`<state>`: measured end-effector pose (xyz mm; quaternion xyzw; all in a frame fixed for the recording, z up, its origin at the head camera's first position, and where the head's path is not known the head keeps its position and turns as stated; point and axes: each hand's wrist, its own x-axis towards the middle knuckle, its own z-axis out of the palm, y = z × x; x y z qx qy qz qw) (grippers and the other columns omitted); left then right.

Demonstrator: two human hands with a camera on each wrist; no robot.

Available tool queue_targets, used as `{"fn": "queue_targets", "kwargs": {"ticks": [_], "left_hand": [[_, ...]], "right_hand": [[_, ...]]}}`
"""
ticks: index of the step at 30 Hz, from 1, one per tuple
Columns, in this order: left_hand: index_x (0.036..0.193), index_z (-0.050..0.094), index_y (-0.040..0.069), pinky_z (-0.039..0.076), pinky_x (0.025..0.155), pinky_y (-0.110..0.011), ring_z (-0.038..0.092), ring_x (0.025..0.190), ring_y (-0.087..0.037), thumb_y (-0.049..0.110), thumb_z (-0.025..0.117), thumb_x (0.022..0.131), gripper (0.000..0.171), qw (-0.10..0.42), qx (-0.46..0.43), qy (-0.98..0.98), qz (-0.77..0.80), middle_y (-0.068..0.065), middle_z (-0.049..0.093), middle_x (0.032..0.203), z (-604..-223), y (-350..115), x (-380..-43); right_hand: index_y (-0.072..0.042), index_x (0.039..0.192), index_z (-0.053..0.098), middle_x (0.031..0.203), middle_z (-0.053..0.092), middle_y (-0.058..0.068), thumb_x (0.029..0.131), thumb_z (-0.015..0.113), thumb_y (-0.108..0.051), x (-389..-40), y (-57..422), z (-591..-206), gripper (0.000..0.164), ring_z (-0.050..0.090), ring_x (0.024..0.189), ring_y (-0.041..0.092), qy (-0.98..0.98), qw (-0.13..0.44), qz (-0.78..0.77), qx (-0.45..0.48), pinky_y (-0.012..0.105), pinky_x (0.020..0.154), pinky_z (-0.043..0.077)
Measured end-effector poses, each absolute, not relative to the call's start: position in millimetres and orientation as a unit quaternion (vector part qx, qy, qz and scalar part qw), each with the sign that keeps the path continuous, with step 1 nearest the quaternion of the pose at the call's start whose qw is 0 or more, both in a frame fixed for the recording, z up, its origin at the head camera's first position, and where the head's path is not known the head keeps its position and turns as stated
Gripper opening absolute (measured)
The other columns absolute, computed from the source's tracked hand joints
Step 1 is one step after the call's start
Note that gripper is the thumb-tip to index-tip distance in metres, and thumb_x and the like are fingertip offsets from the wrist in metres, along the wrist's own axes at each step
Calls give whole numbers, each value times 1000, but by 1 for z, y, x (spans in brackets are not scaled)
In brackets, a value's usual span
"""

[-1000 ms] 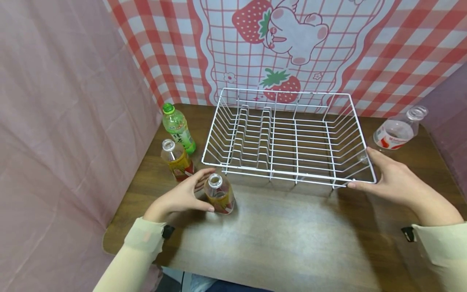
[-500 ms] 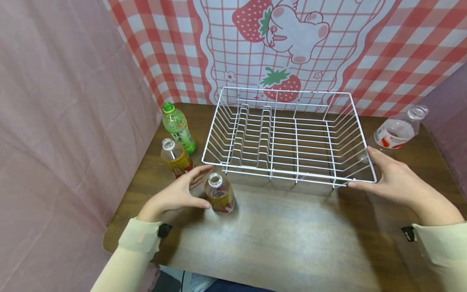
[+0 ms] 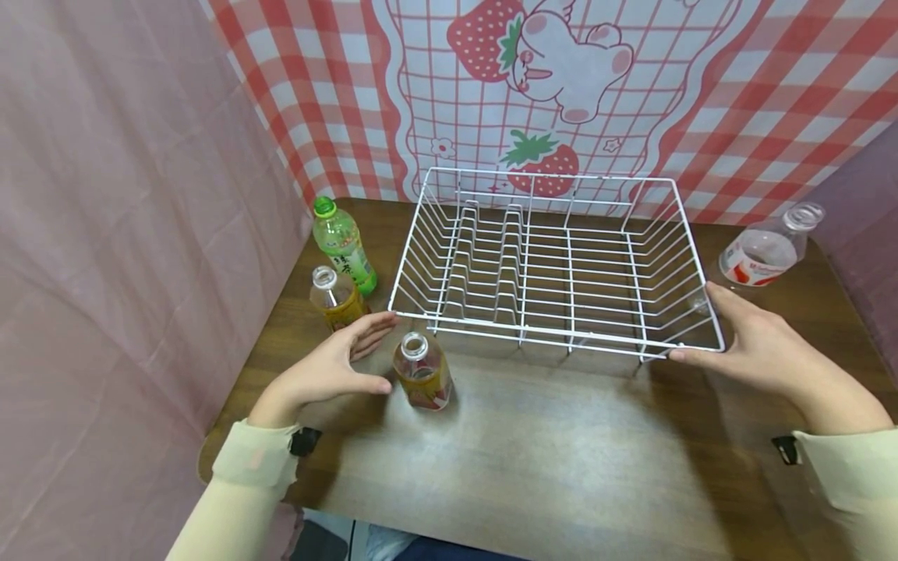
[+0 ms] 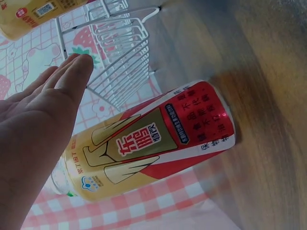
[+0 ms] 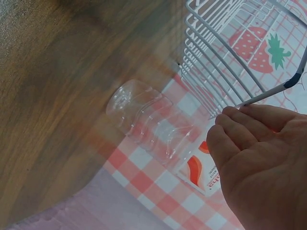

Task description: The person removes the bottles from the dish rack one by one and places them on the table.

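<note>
My left hand point(image 3: 330, 368) stands between two bottles with amber-and-red labels, its fingers extended and thumb apart. To its right is one uncapped bottle point(image 3: 424, 382), standing at the rack's near left corner with a gap from the thumb. The other amber-label bottle point(image 3: 341, 305) is partly behind the fingers; in the left wrist view this bottle point(image 4: 144, 148) fills the middle, its red base on the wood. My right hand point(image 3: 761, 343) grips the near right corner of a white wire dish rack point(image 3: 582, 335), thumb at the front rim, fingers point(image 5: 235, 132) at the side.
A green tea bottle point(image 3: 344, 245) stands behind the left bottle. Beyond the rack's right side is a clear bottle point(image 3: 761, 249) with a white-and-red label. A checked strawberry cloth point(image 3: 337, 93) hangs behind the wooden table point(image 3: 533, 460), with a pink curtain point(image 3: 126, 234) at left.
My left hand has drawn back to the left, away from the near amber-label bottle, which stays in place. My right hand and the rack have stayed still.
</note>
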<state>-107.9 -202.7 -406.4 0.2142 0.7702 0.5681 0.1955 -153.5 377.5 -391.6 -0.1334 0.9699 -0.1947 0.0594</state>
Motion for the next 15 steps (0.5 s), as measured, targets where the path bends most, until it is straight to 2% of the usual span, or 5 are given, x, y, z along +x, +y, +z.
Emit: {"fn": "queue_targets", "kwargs": {"ticks": [6, 10, 15], "left_hand": [[157, 28, -2, 27, 117, -49, 32, 145, -38, 36, 82, 89, 95, 186, 208, 774, 569, -21, 36, 158, -400, -204, -109], [157, 29, 0, 28, 116, -50, 35, 143, -38, 43, 80, 88, 96, 178, 205, 780, 564, -21, 39, 155, -397, -205, -108], [157, 28, -3, 28, 116, -51, 34, 143, -41, 40, 80, 89, 95, 169, 210, 774, 573, -23, 39, 155, -395, -207, -108]], "right_hand": [[1, 160, 23, 152, 35, 34, 72, 91, -48, -152, 378, -392, 121, 39, 129, 59, 970, 45, -194, -138, 76, 95, 35], [3, 160, 21, 153, 33, 34, 73, 90, -48, -151, 378, -392, 121, 38, 130, 59, 971, 50, -194, -133, 76, 96, 34], [4, 159, 19, 155, 30, 35, 75, 88, -49, -151, 378, -391, 121, 35, 132, 59, 971, 61, -191, -128, 76, 97, 32]]}}
